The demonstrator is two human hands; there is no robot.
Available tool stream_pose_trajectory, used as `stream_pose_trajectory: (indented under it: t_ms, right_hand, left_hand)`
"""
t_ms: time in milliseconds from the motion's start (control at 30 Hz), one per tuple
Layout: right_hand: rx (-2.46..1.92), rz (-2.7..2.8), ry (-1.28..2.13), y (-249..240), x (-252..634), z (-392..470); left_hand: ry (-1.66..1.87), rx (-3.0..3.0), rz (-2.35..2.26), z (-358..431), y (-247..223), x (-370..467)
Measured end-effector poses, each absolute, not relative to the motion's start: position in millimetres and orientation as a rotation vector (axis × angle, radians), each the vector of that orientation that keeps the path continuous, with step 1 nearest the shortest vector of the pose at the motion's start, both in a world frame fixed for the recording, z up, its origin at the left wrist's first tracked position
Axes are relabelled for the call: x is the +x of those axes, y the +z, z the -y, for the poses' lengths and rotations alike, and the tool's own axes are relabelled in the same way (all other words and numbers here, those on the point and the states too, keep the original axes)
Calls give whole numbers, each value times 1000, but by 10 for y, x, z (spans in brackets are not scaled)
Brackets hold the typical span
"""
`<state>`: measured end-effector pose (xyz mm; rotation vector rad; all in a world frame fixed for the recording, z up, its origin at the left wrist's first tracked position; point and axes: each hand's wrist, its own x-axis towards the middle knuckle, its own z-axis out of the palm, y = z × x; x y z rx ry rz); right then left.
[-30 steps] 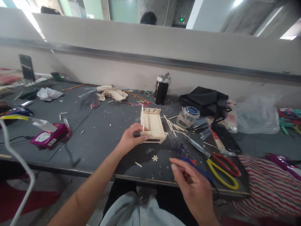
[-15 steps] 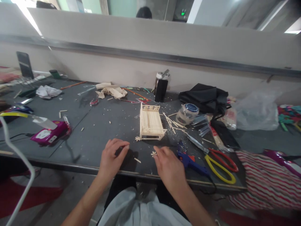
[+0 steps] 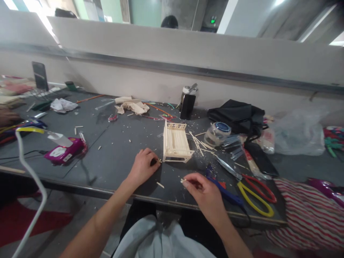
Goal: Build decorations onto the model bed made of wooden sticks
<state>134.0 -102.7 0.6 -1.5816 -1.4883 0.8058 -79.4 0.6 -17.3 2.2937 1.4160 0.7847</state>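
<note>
A small bed-like frame of pale wooden sticks stands on the dark table. Just left of its near corner, my left hand has thumb and fingers closed round a small star-shaped stick piece. My right hand, nearer the table edge, pinches another small stick piece between thumb and fingertips. Between the hands lies a short loose stick. The blue glue gun is partly behind my right hand.
Pliers with red and yellow handles, a plastic jar and loose sticks lie on the right. An upright phone stands behind the frame. A magenta device sits at left. Striped cloth hangs over the right edge.
My left hand has moved up and right to the star piece beside the frame and closed on it. My right hand has pinched the small piece. The whole view has shifted slightly.
</note>
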Motion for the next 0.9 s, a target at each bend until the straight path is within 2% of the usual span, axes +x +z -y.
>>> stream_pose_trajectory:
  t_ms: [200, 333, 500, 900]
  right_hand:
    - [-1447, 1150, 1129, 94, 1268, 1048]
    - [-1385, 1026, 1169, 185, 1207, 1017]
    - [-1359, 970, 1130, 240, 1253, 1001]
    - [-1428, 912, 1090, 177, 1340, 996]
  left_hand:
    - [1059, 1575, -1350, 310, -101, -812]
    - [1027, 1098, -980, 594, 121, -568]
    - [1011, 941, -844, 691, 286, -296]
    - [947, 738, -687, 678, 254, -150]
